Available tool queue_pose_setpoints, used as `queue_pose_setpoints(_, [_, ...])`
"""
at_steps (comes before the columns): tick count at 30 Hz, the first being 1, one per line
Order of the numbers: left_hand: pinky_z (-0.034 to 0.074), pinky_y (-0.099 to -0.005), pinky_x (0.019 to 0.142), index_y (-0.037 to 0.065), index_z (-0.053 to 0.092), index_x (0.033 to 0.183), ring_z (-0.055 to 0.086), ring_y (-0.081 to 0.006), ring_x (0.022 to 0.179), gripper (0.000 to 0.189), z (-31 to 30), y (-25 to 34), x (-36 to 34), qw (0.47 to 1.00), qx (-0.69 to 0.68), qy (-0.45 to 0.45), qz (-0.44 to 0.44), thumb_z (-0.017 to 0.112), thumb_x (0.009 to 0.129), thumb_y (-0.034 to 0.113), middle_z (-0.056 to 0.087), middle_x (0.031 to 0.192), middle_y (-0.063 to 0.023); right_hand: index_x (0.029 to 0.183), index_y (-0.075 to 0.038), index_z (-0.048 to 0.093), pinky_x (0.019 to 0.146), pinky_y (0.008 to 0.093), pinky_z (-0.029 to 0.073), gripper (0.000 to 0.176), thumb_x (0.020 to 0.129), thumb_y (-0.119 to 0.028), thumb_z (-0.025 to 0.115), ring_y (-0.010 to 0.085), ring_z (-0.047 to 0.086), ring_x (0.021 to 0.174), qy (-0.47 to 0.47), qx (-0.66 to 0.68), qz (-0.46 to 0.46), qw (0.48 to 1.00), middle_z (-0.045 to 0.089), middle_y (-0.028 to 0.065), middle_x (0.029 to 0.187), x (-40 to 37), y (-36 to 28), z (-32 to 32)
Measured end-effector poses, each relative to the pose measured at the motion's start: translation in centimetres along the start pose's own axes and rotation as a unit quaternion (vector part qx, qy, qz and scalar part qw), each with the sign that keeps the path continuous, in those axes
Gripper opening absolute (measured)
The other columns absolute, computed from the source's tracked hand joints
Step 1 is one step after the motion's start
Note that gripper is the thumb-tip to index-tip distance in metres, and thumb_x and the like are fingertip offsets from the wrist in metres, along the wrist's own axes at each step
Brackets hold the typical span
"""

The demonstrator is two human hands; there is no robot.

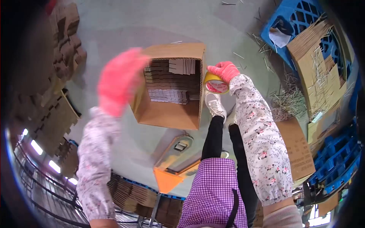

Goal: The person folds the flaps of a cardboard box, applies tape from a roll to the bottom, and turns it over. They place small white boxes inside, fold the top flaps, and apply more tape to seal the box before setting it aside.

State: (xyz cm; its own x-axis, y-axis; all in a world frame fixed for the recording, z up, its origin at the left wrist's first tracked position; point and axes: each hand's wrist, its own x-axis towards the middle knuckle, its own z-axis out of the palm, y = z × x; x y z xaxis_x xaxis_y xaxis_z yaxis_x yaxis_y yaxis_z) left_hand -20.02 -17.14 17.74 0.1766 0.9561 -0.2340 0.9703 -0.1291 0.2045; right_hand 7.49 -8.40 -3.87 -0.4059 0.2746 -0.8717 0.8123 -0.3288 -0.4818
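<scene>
One carton [169, 114], grey floor [114, 26], pallets [334, 154] | right hand [226, 71] grips tape [216, 86] | left hand [119, 81]: state unclear

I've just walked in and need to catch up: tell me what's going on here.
A person's pink-gloved right hand holds a roll of yellow tape beside an open cardboard box. The left hand, blurred, is at the box's opposite side. Stacked cardboard pieces lie inside the box.
</scene>
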Motion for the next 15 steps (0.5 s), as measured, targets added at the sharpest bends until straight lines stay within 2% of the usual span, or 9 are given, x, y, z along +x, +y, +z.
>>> queue_pose_setpoints(2, [0.040,-0.0394,0.095,0.017,0.053,0.119,0.048,-0.0282,0.114,0.048,5.4,4.7,4.1,0.994,0.041,-0.053,0.091,0.054,0.073,0.003,0.050,0.124,-0.0091,0.093,-0.002,0.066,0.077,0.0355,0.048,0.058,0.070,-0.056,0.065,0.0276,0.063,0.084,0.006,-0.011,-0.009,1.000,0.066,0.0183,0.088,0.2,0.6,0.0])
queue_pose_setpoints(4, [0.039,-0.0389,0.094,0.015,0.052,0.116,0.048,-0.0265,0.114,0.041,8.4,7.2,7.3,0.981,0.094,-0.087,0.148,0.052,0.076,0.007,0.048,0.127,-0.0086,0.093,-0.002,0.066,0.078,0.0357,0.048,0.060,0.070,-0.057,0.064,0.0284,0.063,0.086,-0.005,-0.122,-0.148,0.981,0.065,0.0187,0.091,1.6,2.0,0.2])
queue_pose_setpoints(6, [0.041,-0.0388,0.091,0.013,0.051,0.115,0.048,-0.0257,0.113,0.038,11.5,8.4,9.2,0.968,0.109,-0.124,0.186,0.051,0.078,0.008,0.047,0.127,-0.0087,0.094,-0.002,0.067,0.079,0.0365,0.047,0.062,0.070,-0.059,0.063,0.0297,0.062,0.086,-0.007,-0.193,-0.245,0.950,0.065,0.0192,0.092,2.1,3.5,0.0])
queue_pose_setpoints(8, [0.044,-0.0375,0.087,0.011,0.050,0.115,0.051,-0.0242,0.110,0.036,12.3,8.6,10.8,0.946,0.156,-0.241,0.149,0.049,0.079,0.009,0.048,0.125,-0.0082,0.097,-0.006,0.066,0.076,0.0369,0.048,0.057,0.071,-0.057,0.063,0.0294,0.062,0.083,-0.010,-0.127,-0.195,0.972,0.065,0.0183,0.091,1.4,3.0,0.1])
queue_pose_setpoints(9, [0.045,-0.0369,0.085,0.010,0.050,0.115,0.052,-0.0234,0.108,0.036,12.2,8.7,11.3,0.928,0.188,-0.294,0.131,0.049,0.080,0.010,0.048,0.124,-0.0079,0.101,-0.010,0.065,0.073,0.0366,0.048,0.052,0.071,-0.053,0.065,0.0283,0.063,0.080,-0.007,-0.040,-0.112,0.993,0.065,0.0172,0.090,1.1,2.5,0.1])
queue_pose_setpoints(10, [0.046,-0.0363,0.082,0.009,0.049,0.117,0.053,-0.0230,0.105,0.037,12.6,8.8,11.2,0.924,0.202,-0.298,0.132,0.048,0.080,0.010,0.049,0.123,-0.0079,0.104,-0.014,0.065,0.069,0.0362,0.049,0.048,0.072,-0.050,0.066,0.0272,0.063,0.077,-0.002,0.046,-0.031,0.998,0.065,0.0161,0.089,1.2,2.6,0.0])
queue_pose_setpoints(11, [0.047,-0.0357,0.080,0.009,0.048,0.118,0.055,-0.0226,0.102,0.038,12.9,8.7,11.4,0.919,0.219,-0.298,0.133,0.048,0.080,0.010,0.050,0.121,-0.0078,0.102,-0.011,0.065,0.069,0.0356,0.049,0.050,0.074,-0.052,0.064,0.0252,0.063,0.074,0.003,0.064,-0.038,0.997,0.065,0.0156,0.086,1.5,3.2,0.1])
queue_pose_setpoints(14, [0.049,-0.0349,0.075,0.011,0.043,0.125,0.058,-0.0216,0.093,0.044,12.2,8.2,12.6,0.904,0.274,-0.297,0.138,0.046,0.082,0.010,0.054,0.113,-0.0079,0.092,-0.003,0.067,0.071,0.0340,0.048,0.056,0.076,-0.056,0.060,0.0214,0.062,0.072,0.087,-0.057,-0.242,0.965,0.066,0.0141,0.079,1.4,3.7,-1.6])
queue_pose_setpoints(15, [0.050,-0.0354,0.075,0.012,0.042,0.127,0.059,-0.0219,0.092,0.045,11.9,7.2,12.5,0.897,0.289,-0.308,0.129,0.046,0.082,0.010,0.054,0.113,-0.0083,0.093,-0.004,0.067,0.072,0.0336,0.048,0.058,0.077,-0.059,0.057,0.0228,0.062,0.076,0.075,-0.016,-0.237,0.969,0.065,0.0134,0.080,1.5,3.8,-1.9])
